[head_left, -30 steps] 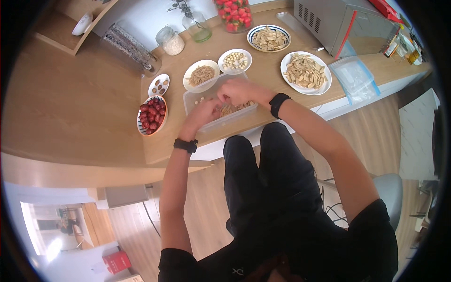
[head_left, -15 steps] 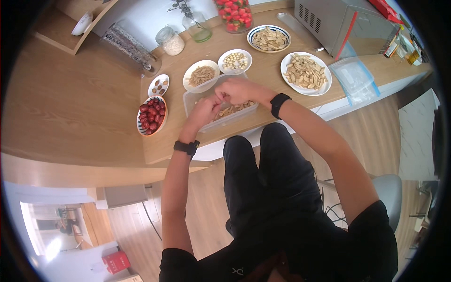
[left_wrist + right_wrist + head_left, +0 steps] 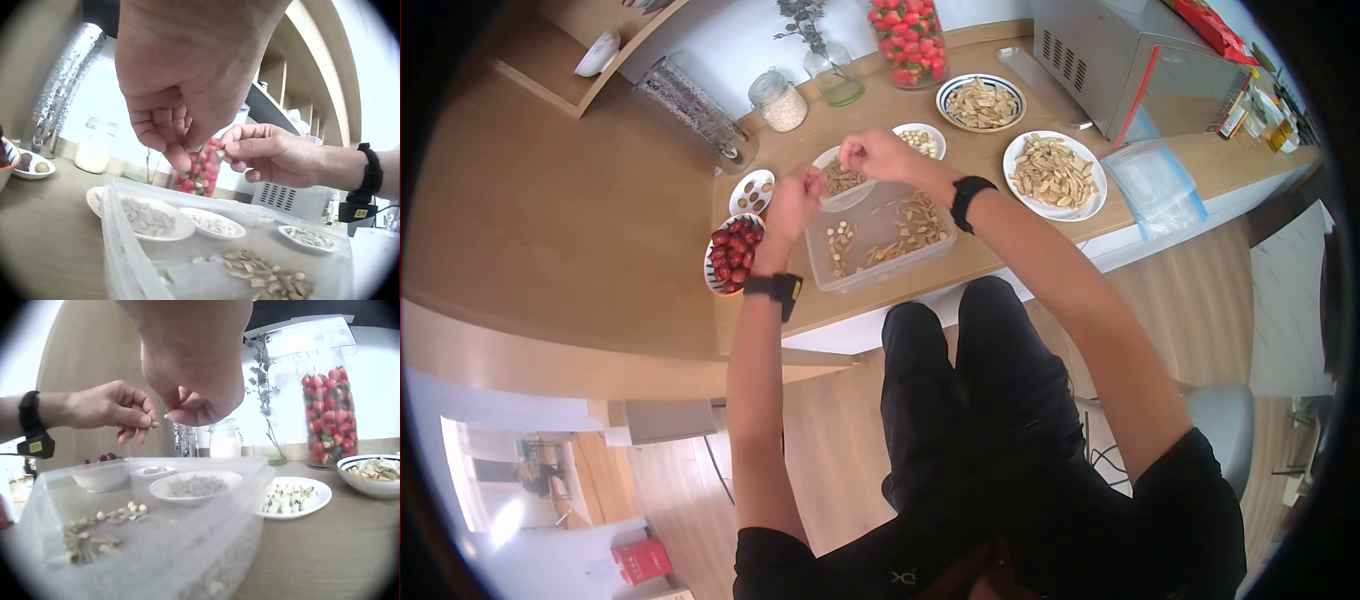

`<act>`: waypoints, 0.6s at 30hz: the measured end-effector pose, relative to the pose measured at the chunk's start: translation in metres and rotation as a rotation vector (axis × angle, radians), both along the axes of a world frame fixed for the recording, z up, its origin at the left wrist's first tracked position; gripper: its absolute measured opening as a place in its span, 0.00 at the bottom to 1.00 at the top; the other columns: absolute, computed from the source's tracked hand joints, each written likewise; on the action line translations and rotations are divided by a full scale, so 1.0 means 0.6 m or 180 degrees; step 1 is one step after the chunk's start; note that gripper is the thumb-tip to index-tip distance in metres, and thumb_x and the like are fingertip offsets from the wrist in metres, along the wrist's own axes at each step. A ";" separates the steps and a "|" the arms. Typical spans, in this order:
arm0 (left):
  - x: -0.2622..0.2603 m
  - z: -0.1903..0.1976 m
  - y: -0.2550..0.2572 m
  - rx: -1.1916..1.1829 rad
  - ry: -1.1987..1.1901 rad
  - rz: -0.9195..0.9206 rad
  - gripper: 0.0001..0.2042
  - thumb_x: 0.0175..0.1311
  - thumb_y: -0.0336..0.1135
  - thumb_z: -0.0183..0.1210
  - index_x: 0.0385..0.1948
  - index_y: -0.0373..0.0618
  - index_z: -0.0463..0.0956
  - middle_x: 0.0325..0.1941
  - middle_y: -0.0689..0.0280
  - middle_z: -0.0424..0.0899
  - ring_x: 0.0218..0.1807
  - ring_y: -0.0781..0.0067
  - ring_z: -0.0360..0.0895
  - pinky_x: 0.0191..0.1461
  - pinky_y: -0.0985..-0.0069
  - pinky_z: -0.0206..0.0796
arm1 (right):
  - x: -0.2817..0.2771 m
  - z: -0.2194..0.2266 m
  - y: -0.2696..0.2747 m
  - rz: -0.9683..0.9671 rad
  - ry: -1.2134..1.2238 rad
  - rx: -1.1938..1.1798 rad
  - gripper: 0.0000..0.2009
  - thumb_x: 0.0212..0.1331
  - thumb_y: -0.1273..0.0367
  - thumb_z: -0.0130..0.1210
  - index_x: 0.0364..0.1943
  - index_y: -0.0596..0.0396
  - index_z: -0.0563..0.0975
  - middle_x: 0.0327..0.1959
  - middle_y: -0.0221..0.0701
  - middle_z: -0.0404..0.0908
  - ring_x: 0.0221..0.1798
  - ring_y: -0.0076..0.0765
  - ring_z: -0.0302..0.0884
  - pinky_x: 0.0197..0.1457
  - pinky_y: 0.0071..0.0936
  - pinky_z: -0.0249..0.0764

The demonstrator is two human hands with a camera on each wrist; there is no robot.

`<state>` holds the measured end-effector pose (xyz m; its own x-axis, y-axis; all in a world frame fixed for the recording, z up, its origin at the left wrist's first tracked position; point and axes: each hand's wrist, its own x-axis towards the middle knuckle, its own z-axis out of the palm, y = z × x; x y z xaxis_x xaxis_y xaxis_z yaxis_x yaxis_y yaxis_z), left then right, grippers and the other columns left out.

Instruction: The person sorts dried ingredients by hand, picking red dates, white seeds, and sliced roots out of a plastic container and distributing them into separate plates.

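Both hands hang over the back of a clear plastic box point(image 3: 890, 272), a short distance apart. My left hand point(image 3: 798, 205) pinches a small pale piece point(image 3: 154, 424), perhaps a lotus seed, between thumb and fingertips. Another tiny pale piece point(image 3: 220, 153) is pinched by my right hand point(image 3: 878, 155). Inside the box lie tan dried slices point(image 3: 920, 222) to the right and several round whitish seeds point(image 3: 838, 235) with thin strips to the left. Behind it stand a white plate point(image 3: 231, 481) of thin tan strips and a white dish point(image 3: 322, 490) of pale seeds.
Left are a bowl of red dates point(image 3: 735, 250) and a small dish point(image 3: 740, 204) of round brown items. Plates of dried slices point(image 3: 1055, 170) stand right, near zip bags point(image 3: 1155, 185) and a microwave point(image 3: 1090, 65). A strawberry-filled vase point(image 3: 908, 45) and glass jar point(image 3: 780, 105) stand behind.
Both hands have lifted out of the box, moved back, and separated, leaving the slices and seeds inside in plain sight. The head view has shifted slightly.
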<state>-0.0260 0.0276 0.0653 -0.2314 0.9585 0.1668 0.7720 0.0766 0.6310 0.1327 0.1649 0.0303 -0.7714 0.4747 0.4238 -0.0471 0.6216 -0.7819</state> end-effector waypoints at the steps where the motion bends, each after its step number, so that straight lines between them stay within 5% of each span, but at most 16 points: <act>1: -0.006 0.010 0.010 0.0003 0.0008 0.0017 0.08 0.64 0.31 0.57 0.39 0.38 0.78 0.29 0.53 0.85 0.30 0.52 0.83 0.36 0.63 0.74 | -0.017 0.011 0.008 -0.0104 0.0043 -0.0096 0.07 0.54 0.75 0.54 0.35 0.54 0.81 0.30 0.35 0.85 0.33 0.32 0.82 0.39 0.31 0.76; 5: -0.045 0.010 0.036 0.0192 0.0414 0.0051 0.08 0.64 0.32 0.57 0.39 0.36 0.78 0.30 0.53 0.85 0.31 0.55 0.83 0.38 0.66 0.74 | -0.035 0.037 0.002 -0.0659 0.0096 0.0153 0.07 0.54 0.72 0.54 0.36 0.55 0.81 0.31 0.37 0.85 0.34 0.41 0.82 0.40 0.35 0.77; 7: -0.052 -0.009 0.027 0.0270 0.0649 -0.0004 0.08 0.64 0.32 0.57 0.39 0.37 0.78 0.30 0.53 0.84 0.32 0.55 0.83 0.38 0.67 0.74 | -0.019 0.040 -0.004 -0.0467 0.0022 0.0447 0.08 0.54 0.72 0.54 0.36 0.55 0.81 0.31 0.37 0.84 0.34 0.43 0.82 0.40 0.36 0.77; 9: -0.027 -0.006 -0.007 0.0427 0.1072 -0.0251 0.08 0.63 0.29 0.57 0.41 0.40 0.78 0.29 0.55 0.84 0.29 0.65 0.82 0.36 0.70 0.73 | 0.010 0.034 -0.011 -0.0283 -0.0056 0.0738 0.08 0.54 0.71 0.55 0.37 0.55 0.81 0.31 0.38 0.84 0.34 0.44 0.81 0.40 0.36 0.76; 10: -0.015 -0.006 -0.024 0.0412 0.1044 -0.0240 0.08 0.63 0.29 0.57 0.41 0.40 0.78 0.29 0.55 0.84 0.29 0.65 0.82 0.36 0.70 0.73 | 0.029 0.026 -0.017 0.0219 -0.0605 0.0866 0.09 0.52 0.71 0.55 0.37 0.55 0.81 0.30 0.37 0.84 0.33 0.43 0.81 0.39 0.36 0.76; 12: -0.005 -0.017 -0.051 -0.0504 0.0977 -0.1336 0.08 0.56 0.28 0.59 0.37 0.39 0.79 0.28 0.55 0.83 0.30 0.62 0.82 0.35 0.70 0.71 | 0.051 0.003 -0.026 0.0775 -0.1173 0.0982 0.09 0.51 0.71 0.56 0.37 0.54 0.81 0.29 0.36 0.84 0.33 0.41 0.81 0.38 0.37 0.76; 14: -0.006 -0.046 -0.058 -0.0975 0.1195 -0.1731 0.08 0.52 0.27 0.58 0.34 0.39 0.80 0.27 0.57 0.83 0.30 0.64 0.81 0.34 0.72 0.70 | 0.063 -0.005 -0.039 0.1440 -0.3008 0.1458 0.08 0.50 0.70 0.58 0.36 0.54 0.81 0.30 0.34 0.84 0.32 0.38 0.81 0.35 0.38 0.76; 16: -0.011 -0.068 -0.052 -0.1434 0.1436 -0.2157 0.08 0.49 0.26 0.58 0.32 0.38 0.80 0.26 0.59 0.83 0.29 0.66 0.81 0.34 0.73 0.70 | 0.060 -0.001 -0.055 0.1428 -0.3609 0.1080 0.09 0.50 0.69 0.59 0.37 0.53 0.82 0.31 0.34 0.84 0.32 0.36 0.81 0.33 0.38 0.75; 18: 0.000 -0.066 -0.042 -0.2373 0.0769 -0.2287 0.08 0.44 0.24 0.55 0.27 0.38 0.80 0.26 0.61 0.83 0.30 0.70 0.80 0.34 0.75 0.69 | 0.051 -0.012 -0.051 0.1381 -0.4189 0.0689 0.10 0.51 0.69 0.60 0.39 0.52 0.82 0.32 0.33 0.84 0.31 0.34 0.80 0.30 0.38 0.73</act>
